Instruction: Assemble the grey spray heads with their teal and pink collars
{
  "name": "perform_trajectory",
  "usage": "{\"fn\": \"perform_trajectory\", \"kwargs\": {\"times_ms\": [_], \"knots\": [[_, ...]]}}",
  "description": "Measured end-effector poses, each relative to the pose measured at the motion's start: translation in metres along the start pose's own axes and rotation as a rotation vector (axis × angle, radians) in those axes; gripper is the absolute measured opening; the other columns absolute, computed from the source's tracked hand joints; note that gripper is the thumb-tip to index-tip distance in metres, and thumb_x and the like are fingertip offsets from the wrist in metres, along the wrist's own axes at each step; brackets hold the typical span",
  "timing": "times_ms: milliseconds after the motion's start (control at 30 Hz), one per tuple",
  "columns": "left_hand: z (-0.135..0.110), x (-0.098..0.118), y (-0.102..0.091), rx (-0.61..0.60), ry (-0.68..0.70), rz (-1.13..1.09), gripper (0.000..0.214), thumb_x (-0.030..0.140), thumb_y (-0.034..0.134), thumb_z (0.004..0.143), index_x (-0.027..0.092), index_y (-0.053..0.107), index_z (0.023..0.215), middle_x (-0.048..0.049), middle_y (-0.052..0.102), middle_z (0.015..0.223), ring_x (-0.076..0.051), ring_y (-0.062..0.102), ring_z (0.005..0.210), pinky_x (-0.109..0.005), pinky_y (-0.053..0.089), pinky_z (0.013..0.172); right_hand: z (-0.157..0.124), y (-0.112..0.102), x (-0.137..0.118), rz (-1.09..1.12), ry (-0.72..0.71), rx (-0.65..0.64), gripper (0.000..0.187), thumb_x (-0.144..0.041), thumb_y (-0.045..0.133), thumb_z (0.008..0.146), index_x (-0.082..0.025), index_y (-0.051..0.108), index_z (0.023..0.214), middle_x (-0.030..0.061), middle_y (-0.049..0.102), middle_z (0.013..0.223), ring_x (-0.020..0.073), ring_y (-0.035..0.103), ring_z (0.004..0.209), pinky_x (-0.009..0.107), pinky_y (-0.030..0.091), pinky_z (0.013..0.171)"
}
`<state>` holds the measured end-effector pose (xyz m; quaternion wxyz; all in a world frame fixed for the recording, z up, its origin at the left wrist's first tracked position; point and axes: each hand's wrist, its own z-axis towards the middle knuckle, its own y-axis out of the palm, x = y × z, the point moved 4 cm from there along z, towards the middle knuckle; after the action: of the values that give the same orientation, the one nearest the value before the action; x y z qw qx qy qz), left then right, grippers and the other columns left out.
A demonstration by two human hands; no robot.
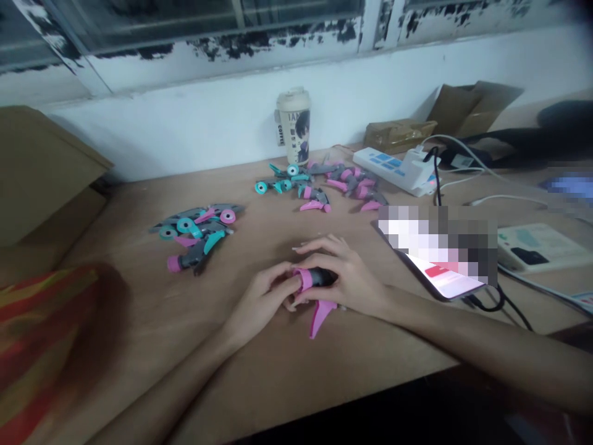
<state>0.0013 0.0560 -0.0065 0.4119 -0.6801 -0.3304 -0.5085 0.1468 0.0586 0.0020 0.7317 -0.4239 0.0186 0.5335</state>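
Both my hands meet at the middle of the wooden table [139,321] around one spray-trigger head [319,290], dark grey with a pink collar and a pink lever pointing down toward me. My left hand [264,300] pinches the pink collar end with its fingertips. My right hand [345,275] curls over the dark body from the right. A heap of grey trigger heads with teal and pink parts [199,232] lies to the left of my hands. Another heap [324,182], teal at its left and pink at its right, lies further back.
A coffee tumbler [293,127] stands against the white wall. A white power strip [398,170] with cables, a phone [445,272] with a lit screen and a flat white device [537,246] lie at the right. Cardboard [37,167] stands at the left, red-striped cloth [37,334] nearest me.
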Motion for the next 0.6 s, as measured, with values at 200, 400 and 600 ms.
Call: {"fn": "perform_trajectory", "kwargs": {"times_ms": [200,400,600], "knots": [[-0.004,0.003,-0.003,-0.067,0.011,-0.087,0.023,0.035,0.05,0.083,0.016,0.063,0.086,-0.0001,0.058,0.075,-0.012,0.054,0.065,-0.024,0.047,0.061,0.0,-0.004,-0.009,-0.059,-0.033,0.039,0.035,-0.048,0.068,0.071,-0.021,0.065,0.093,0.0057,0.064,0.105,0.0208,0.055,0.1,0.04,0.037,0.09],[-0.004,0.008,-0.001,0.044,0.024,0.047,0.024,0.036,0.059,0.078,0.015,0.062,0.088,-0.0011,0.06,0.077,-0.013,0.056,0.067,-0.022,0.046,0.058,-0.003,-0.001,-0.007,-0.091,-0.025,0.017,0.042,-0.052,0.065,0.072,-0.022,0.063,0.101,0.0073,0.059,0.116,0.0213,0.053,0.108,0.044,0.03,0.1],[-0.009,0.018,-0.062,0.339,-0.06,0.15,0.03,0.044,0.052,0.081,0.016,0.06,0.091,-0.0032,0.068,0.085,-0.018,0.064,0.078,-0.025,0.051,0.059,-0.002,-0.011,0.003,-0.073,0.13,0.038,0.064,-0.058,0.06,0.072,-0.022,0.048,0.124,0.0096,0.051,0.127,0.0249,0.042,0.121,0.049,0.03,0.102]]}}
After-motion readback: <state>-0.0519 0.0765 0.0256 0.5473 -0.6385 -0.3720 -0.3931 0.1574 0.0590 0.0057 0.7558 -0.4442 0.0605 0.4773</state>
